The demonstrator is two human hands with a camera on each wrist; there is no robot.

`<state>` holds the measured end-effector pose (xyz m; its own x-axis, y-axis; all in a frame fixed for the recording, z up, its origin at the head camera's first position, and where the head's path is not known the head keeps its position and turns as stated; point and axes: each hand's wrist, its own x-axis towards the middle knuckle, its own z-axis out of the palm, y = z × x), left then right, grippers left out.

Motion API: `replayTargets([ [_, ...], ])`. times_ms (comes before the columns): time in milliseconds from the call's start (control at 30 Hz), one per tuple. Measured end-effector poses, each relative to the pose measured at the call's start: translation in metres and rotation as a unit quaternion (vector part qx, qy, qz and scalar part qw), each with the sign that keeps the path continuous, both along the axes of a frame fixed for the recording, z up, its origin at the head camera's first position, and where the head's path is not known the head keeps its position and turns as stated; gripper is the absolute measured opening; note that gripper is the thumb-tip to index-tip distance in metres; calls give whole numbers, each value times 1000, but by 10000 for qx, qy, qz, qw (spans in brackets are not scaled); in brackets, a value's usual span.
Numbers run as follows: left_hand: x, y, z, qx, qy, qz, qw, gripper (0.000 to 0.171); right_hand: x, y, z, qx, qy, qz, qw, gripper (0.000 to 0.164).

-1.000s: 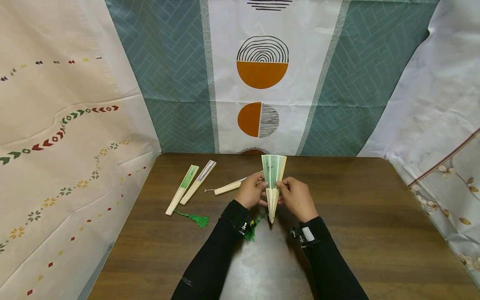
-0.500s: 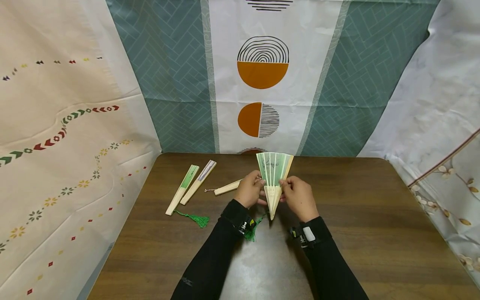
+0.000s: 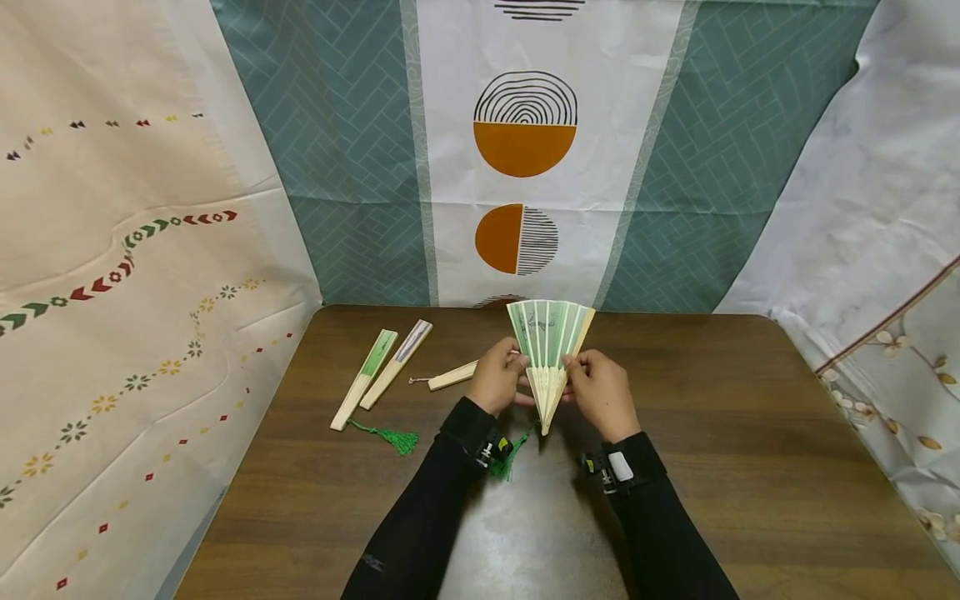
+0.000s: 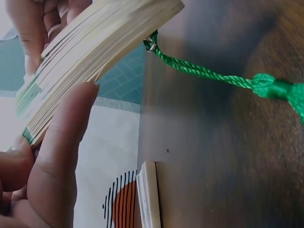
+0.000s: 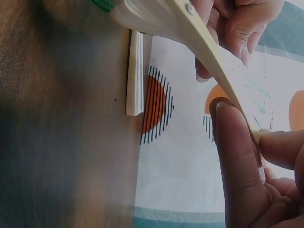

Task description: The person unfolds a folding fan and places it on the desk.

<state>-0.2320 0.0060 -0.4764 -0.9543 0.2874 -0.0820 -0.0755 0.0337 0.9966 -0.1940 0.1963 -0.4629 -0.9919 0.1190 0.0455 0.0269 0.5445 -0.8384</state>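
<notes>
A partly spread green folding fan point(image 3: 551, 333) stands between my two hands, its pale ribs narrowing to a pivot pointed toward me. My left hand point(image 3: 495, 379) pinches its left edge with thumb and fingers, and my right hand point(image 3: 603, 396) pinches the right outer rib. In the left wrist view the stacked ribs point(image 4: 95, 57) pass between thumb and fingers, and a green tassel point(image 4: 280, 90) hangs from the pivot end by a cord. The right wrist view shows the outer rib point(image 5: 213, 61) with its metal rivet, gripped by the right fingers.
A folded fan point(image 3: 453, 375) lies behind my left hand, partly hidden by it. Farther left lie a folded green fan point(image 3: 365, 379) with a green tassel point(image 3: 397, 440) and a folded whitish fan point(image 3: 397, 364). Patterned cloths hang around the brown wooden table point(image 3: 750, 467).
The fan has spread wider, from a narrow wedge to a broader one, as my hands moved slightly apart. Its pivot has risen a little in the head view. The fans on the table stay put.
</notes>
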Motion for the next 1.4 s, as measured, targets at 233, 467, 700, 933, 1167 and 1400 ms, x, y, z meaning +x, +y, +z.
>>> replayTargets([
  [233, -2, -1, -1, 189, 11, 65, 9998, 7, -1, 2, 1, -147, -22, -56, 9999, 34],
  [467, -2, -3, 0, 314, 45, 93, 9995, 14, -2, 3, 4, -255, -26, -71, 9996, 35],
  [700, -3, -2, 0, 367, 49, 204, 9991, 16, -1, 4, 5, -85, 14, -70, 9999, 35],
  [933, -3, -2, -1, 614, -18, 345, 9975, 14, 1, 7, 6, -25, 48, -171, 9998, 35],
  [1167, -2, -3, -1, 776, -71, 513, 9956, 12, 1, 11, 7, -475, -82, -243, 9985, 36],
  [1400, -3, -4, -2, 875, -112, 637, 9941, 6, 2, 13, 6, -849, -176, -309, 9958, 37],
])
